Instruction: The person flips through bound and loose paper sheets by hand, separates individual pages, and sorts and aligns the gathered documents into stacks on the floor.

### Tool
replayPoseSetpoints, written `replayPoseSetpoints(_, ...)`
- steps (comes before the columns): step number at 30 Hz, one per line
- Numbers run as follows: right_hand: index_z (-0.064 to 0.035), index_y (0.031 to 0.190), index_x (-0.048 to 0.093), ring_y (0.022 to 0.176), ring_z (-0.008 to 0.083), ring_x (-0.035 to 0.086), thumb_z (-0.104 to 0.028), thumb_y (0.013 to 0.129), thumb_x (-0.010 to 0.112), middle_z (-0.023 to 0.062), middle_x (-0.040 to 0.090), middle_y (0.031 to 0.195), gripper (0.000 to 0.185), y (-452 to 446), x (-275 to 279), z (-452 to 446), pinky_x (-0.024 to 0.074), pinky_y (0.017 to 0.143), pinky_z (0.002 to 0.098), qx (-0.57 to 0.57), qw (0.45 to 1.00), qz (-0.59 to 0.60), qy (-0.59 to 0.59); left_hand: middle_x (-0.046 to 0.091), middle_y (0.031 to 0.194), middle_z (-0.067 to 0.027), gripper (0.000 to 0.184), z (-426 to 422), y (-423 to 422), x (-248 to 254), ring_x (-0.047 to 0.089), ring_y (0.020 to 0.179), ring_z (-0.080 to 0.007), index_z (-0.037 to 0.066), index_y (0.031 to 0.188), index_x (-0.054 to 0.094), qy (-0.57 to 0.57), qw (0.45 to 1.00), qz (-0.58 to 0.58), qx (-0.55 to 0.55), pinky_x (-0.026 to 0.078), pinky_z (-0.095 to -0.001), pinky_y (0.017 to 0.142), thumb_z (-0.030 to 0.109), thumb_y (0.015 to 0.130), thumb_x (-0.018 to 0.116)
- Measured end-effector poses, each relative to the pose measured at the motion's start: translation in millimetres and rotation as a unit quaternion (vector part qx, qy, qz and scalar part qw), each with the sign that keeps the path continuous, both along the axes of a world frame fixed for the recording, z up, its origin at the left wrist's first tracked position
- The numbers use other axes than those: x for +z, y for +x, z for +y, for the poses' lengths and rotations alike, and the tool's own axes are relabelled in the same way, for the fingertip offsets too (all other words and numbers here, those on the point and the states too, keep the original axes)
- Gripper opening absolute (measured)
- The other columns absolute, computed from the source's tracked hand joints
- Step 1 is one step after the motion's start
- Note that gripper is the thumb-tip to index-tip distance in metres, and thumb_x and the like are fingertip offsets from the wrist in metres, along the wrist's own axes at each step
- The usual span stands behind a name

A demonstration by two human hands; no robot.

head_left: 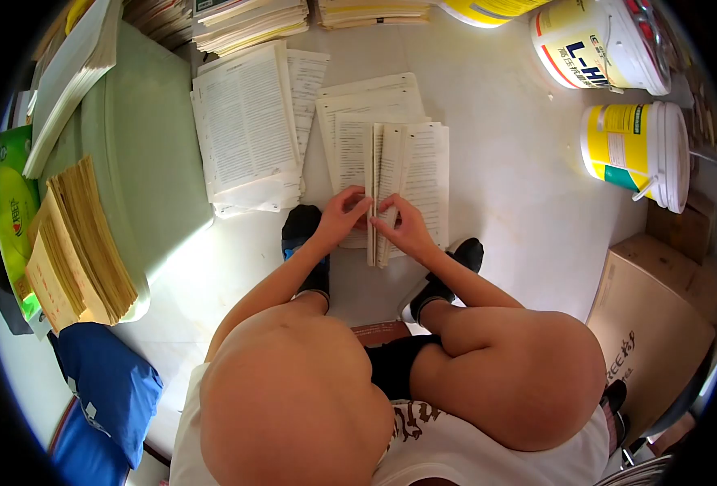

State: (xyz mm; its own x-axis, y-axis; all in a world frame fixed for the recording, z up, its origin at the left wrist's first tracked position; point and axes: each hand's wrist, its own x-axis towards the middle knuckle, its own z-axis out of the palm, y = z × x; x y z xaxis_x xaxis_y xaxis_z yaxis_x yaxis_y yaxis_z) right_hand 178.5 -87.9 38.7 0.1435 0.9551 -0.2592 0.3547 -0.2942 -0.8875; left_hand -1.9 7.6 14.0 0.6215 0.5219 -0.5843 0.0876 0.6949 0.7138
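A stack of printed paper sheets [380,174] stands on edge between my two hands, seen nearly edge-on. My left hand [347,215] presses its left side with bent fingers. On the other side, my right hand [403,227] grips the stack near its lower half, thumb and fingers closed against the paper. Beneath and behind it, loose printed sheets [428,174] lie flat on the floor, with further pages [342,109] spread out toward the top. A thicker pile of printed pages [245,121] rests to the left of my left hand.
Paper stacks [249,24] line the back. A white bucket [593,44] and a yellow-and-white bucket [629,150] stand at right, above a cardboard box [650,324]. Brown-paper bundles [83,243] sit on a pale green surface [148,121] at left. A blue bag [115,381] lies lower left.
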Motion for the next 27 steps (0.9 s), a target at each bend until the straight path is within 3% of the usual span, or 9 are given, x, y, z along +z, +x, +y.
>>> replayPoseSetpoints(3, -0.0037, 0.105, 0.059, 0.073, 0.0165, 0.061, -0.019, 0.091, 0.075, 0.0068, 0.062, 0.087, 0.026, 1, -8, -5, 0.0537, 0.069, 0.0314, -0.019, 0.998, 0.049, -0.019, 0.07, 0.105, -0.0079, 0.03, -1, 1, -3, 0.069, 0.088, -0.0137, 0.001, 0.124, 0.06, 0.006, 1.0, 0.003, 0.004, 0.061, -0.0291, 0.072, 0.023, 0.103, 0.065)
replayPoseSetpoints(6, -0.0036, 0.117, 0.055, 0.084, 0.0205, 0.069, -0.013, 0.094, 0.07, 0.0112, 0.067, 0.097, 0.028, 4, -13, -9, 0.0576, 0.075, 0.0337, -0.004, 0.999, 0.032, -0.043, 0.07, 0.106, -0.0065, 0.031, -1, 1, -3, 0.069, 0.086, -0.0138, 0.002, 0.126, 0.06, 0.02, 1.0, 0.003, -0.002, 0.061, -0.0304, 0.072, 0.025, 0.105, 0.061)
replayPoseSetpoints(8, -0.0051, 0.134, 0.048, 0.094, 0.0252, 0.073, -0.008, 0.095, 0.065, 0.0179, 0.069, 0.112, 0.042, 3, -8, -10, 0.0589, 0.077, 0.0356, -0.038, 0.992, 0.088, -0.079, 0.07, 0.106, -0.0065, 0.032, -1, 0, -3, 0.069, 0.088, -0.0135, 0.003, 0.126, 0.06, 0.026, 1.0, 0.015, -0.006, 0.061, -0.0301, 0.071, 0.026, 0.106, 0.061)
replayPoseSetpoints(9, -0.0051, 0.134, 0.048, 0.094, 0.0252, 0.073, -0.008, 0.095, 0.065, 0.0179, 0.069, 0.112, 0.042, 0, -5, -9, 0.0589, 0.077, 0.0356, -0.038, 0.992, 0.089, -0.077, 0.07, 0.106, -0.0065, 0.032, 0, 0, -2, 0.069, 0.088, -0.0135, 0.003, 0.126, 0.06, 0.028, 0.999, 0.016, -0.006, 0.061, -0.0301, 0.071, 0.026, 0.106, 0.061)
replayPoseSetpoints(11, -0.0108, 0.144, 0.042, 0.074, 0.0319, 0.067, -0.007, 0.093, 0.064, 0.0199, 0.068, 0.107, 0.056, -9, -1, -7, 0.054, 0.068, 0.0391, -0.116, 0.987, 0.107, 0.018, 0.07, 0.102, -0.0068, 0.029, 0, 2, -1, 0.068, 0.088, -0.0124, 0.002, 0.124, 0.061, 0.0, 1.0, 0.009, 0.011, 0.061, -0.0283, 0.07, 0.023, 0.104, 0.064)
replayPoseSetpoints(15, -0.0102, 0.141, 0.048, 0.076, 0.0311, 0.067, -0.005, 0.092, 0.063, 0.0189, 0.067, 0.111, 0.052, 0, 2, -8, 0.0549, 0.069, 0.0393, -0.066, 0.996, 0.063, -0.004, 0.069, 0.103, -0.0066, 0.029, 0, -1, -5, 0.068, 0.089, -0.0121, 0.002, 0.124, 0.06, 0.002, 1.0, 0.01, -0.001, 0.061, -0.0283, 0.071, 0.023, 0.104, 0.063)
replayPoseSetpoints(17, -0.0062, 0.134, 0.055, 0.09, 0.0265, 0.071, -0.005, 0.096, 0.062, 0.0168, 0.066, 0.117, 0.038, 4, -2, -7, 0.0595, 0.076, 0.0334, 0.023, 1.0, -0.007, -0.002, 0.069, 0.105, -0.0064, 0.03, 0, 0, 0, 0.068, 0.09, -0.0125, 0.003, 0.125, 0.059, 0.006, 1.0, 0.019, -0.001, 0.062, -0.029, 0.072, 0.023, 0.104, 0.064)
replayPoseSetpoints(21, -0.0085, 0.125, 0.06, 0.087, 0.0313, 0.068, -0.013, 0.092, 0.069, 0.0146, 0.065, 0.116, 0.035, 1, 5, -3, 0.056, 0.076, 0.0383, -0.019, 0.999, 0.029, -0.014, 0.069, 0.103, -0.0052, 0.033, 0, 2, 2, 0.068, 0.085, -0.0128, 0.004, 0.126, 0.059, 0.005, 1.0, 0.019, 0.003, 0.06, -0.0288, 0.071, 0.027, 0.104, 0.065)
replayPoseSetpoints(27, -0.0101, 0.122, 0.057, 0.1, 0.0364, 0.068, -0.027, 0.088, 0.076, 0.0153, 0.066, 0.115, 0.043, -3, 8, -1, 0.0546, 0.084, 0.0431, -0.01, 1.0, -0.009, -0.005, 0.069, 0.106, -0.007, 0.034, -1, 0, -1, 0.068, 0.09, -0.0134, 0.001, 0.128, 0.059, 0.005, 0.999, 0.038, -0.003, 0.062, -0.0291, 0.073, 0.021, 0.102, 0.067)
